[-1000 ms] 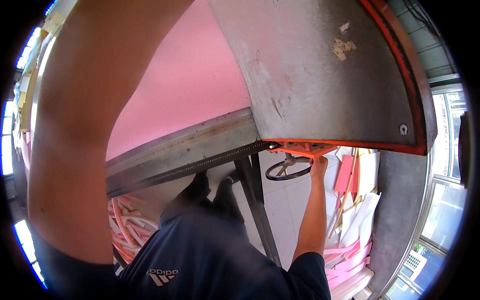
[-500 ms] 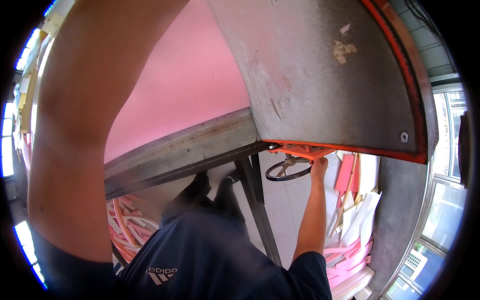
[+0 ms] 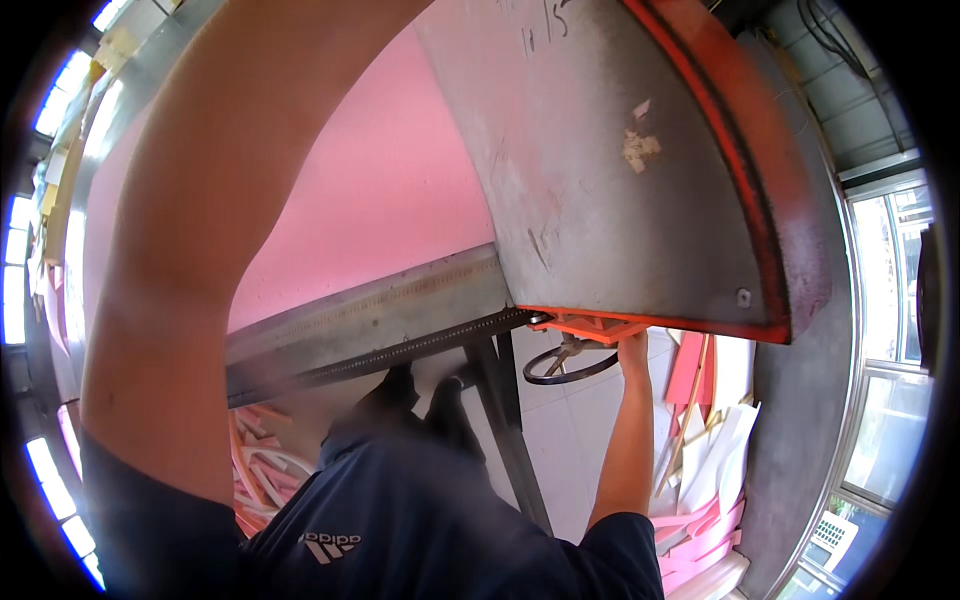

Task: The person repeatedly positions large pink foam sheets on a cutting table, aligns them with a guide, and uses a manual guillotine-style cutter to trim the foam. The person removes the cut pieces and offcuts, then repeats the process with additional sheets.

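My right hand [image 3: 632, 349] is closed at the outer corner of an orange metal bracket [image 3: 588, 327], its fingertips partly hidden by it. Just left of that hand, below the bracket, is a round dark handwheel [image 3: 572, 368]. The bracket sits under a large grey metal plate [image 3: 600, 200] with a curved orange-red edge. My left arm [image 3: 190, 270] reaches up over a pink foam sheet [image 3: 375, 180], and its hand is beyond the upper edge of the picture. A metal rail with scale markings [image 3: 400, 300] runs along the sheet's near edge.
A dark steel leg [image 3: 510, 440] stands under the rail, by my feet. Pink and white foam offcuts [image 3: 700, 520] are heaped on the right, and more offcuts [image 3: 268, 465] lie at lower left. A grey panel [image 3: 800, 430] and windows [image 3: 880, 420] bound the right side.
The view has shifted, so the grey plate's curved edge now appears farther left. My right hand stays at the orange bracket. My left arm still reaches forward out of the picture.
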`<state>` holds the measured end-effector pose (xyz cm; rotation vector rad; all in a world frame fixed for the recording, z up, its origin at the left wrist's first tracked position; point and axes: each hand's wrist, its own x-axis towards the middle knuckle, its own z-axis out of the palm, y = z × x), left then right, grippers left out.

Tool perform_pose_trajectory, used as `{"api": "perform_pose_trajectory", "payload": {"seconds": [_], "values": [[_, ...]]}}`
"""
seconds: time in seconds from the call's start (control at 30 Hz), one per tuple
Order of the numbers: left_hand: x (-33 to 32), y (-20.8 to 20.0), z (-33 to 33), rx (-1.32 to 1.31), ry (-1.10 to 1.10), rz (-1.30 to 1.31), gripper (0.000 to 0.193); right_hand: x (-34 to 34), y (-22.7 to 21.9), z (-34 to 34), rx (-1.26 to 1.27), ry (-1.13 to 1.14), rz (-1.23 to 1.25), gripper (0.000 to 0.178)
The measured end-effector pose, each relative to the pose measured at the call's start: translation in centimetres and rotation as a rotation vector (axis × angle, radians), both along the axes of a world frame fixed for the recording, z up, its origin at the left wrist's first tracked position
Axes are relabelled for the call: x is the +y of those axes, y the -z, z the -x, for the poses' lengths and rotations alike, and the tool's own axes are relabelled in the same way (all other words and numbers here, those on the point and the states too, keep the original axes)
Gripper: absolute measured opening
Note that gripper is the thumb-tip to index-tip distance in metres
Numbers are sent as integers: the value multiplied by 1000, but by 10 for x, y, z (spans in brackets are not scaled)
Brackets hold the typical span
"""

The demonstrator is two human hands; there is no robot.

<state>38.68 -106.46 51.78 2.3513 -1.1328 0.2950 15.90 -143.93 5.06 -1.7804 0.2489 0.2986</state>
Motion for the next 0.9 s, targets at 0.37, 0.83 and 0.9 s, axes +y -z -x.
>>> {"api": "perform_pose_trajectory", "payload": {"seconds": [0.37,0.83,0.9], "values": [[-10,-4,-2,120,-26,-58,28,39,36,-135,143,-112,-119,29],[-13,-9,26,-16,-158,-158,39,12,45,-91,-70,441,240,38],[-15,-3,22,-51,-145,-135,39,0,40,-48,-140,648,380,39]]}}
